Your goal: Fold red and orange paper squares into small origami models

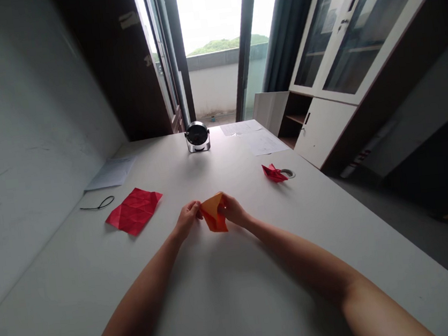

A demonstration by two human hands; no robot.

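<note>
"How are the hands working?"

"The left hand [187, 216] is pinching the left side of the orange paper [214, 213], fingertips together. The right hand [232, 209] is clamping its upper right side, fingers curled."

"What's good handling here?"

"I'd say the grip should be staying light, both sides pulling evenly, so the thin paper isn't wrinkling or tearing. Edges should be meeting before any crease is being pressed, ideally flat against the worktop [221, 287]."

"And how is the paper looking?"

"It's bending into uneven flaps, showing paler orange above and deeper orange below, its lower part pointing towards the near edge. It's sitting between the hands, around midway between the worktop's left and right edges; whether it's touching the surface, I can't tell."

"Anything farther out?"

"A creased red sheet [135, 210] is lying towards the left edge. A folded red piece [273, 173] is resting beside a pale ring [289, 173] near the right edge, and a round device [197, 135] is standing by the far edge."
</note>
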